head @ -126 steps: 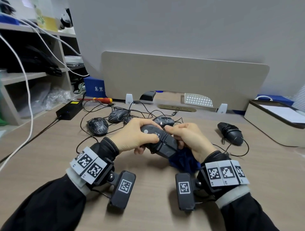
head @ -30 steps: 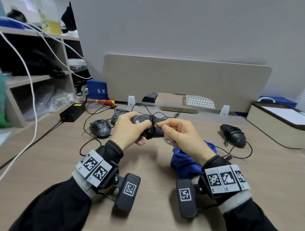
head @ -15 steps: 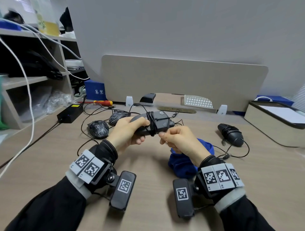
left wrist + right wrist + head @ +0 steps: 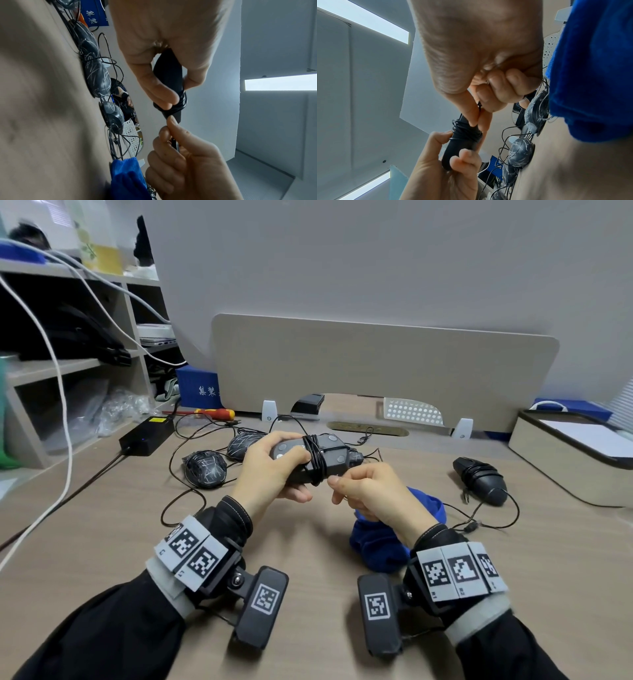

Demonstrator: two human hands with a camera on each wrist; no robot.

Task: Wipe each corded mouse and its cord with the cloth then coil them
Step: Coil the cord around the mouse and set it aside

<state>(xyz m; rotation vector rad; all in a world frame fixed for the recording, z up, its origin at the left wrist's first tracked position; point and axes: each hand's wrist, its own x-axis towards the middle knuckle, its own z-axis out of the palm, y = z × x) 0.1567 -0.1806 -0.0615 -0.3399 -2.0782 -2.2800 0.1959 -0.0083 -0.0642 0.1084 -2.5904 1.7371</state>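
2 hands mid-coil above the desk [image 4: 102,542]. Blue cloth [image 4: 380,546] set down nearest. Right hand [image 4: 373,494] pinches the cord [image 4: 317,460] end, apparently to tuck it. Left hand [image 4: 267,474] grips the wrapped mouse [image 4: 325,455], steadying it. Beyond: 1 coiled mouse [image 4: 479,481], 2 uncoiled mice [image 4: 205,469].

We count four corded mice: one held mouse [image 4: 317,458] above the desk [image 4: 102,525], two patterned mice [image 4: 205,469] at 10 o'clock, one wrapped mouse [image 4: 481,481] at 2 o'clock. One blue cloth [image 4: 380,546]. One screwdriver [image 4: 214,414]. One power adapter [image 4: 147,434].
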